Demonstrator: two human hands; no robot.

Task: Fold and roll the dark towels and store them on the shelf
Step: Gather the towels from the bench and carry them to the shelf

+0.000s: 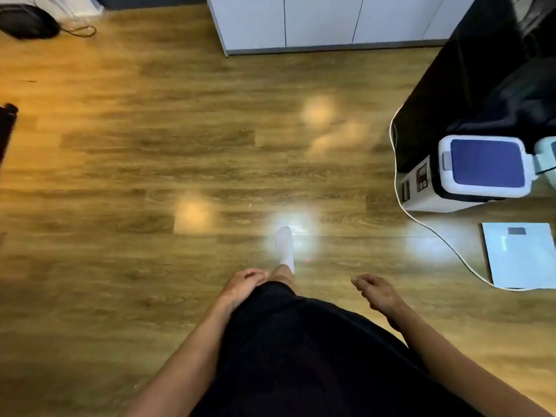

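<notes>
Head view, left hand (245, 285), right hand (376, 291) hanging loose, dark bulk (481, 85) cropped

The wooden floor (180, 130) ahead of you is open up to the white cabinet (316, 22). To the right of your right hand (376, 291), a white cable (427, 225), a flat scale (520, 257), a blue-lidded bin (484, 167) and a dark draped block (466, 85) stand in the way. A black corded object (27, 22) sits far left.
</notes>
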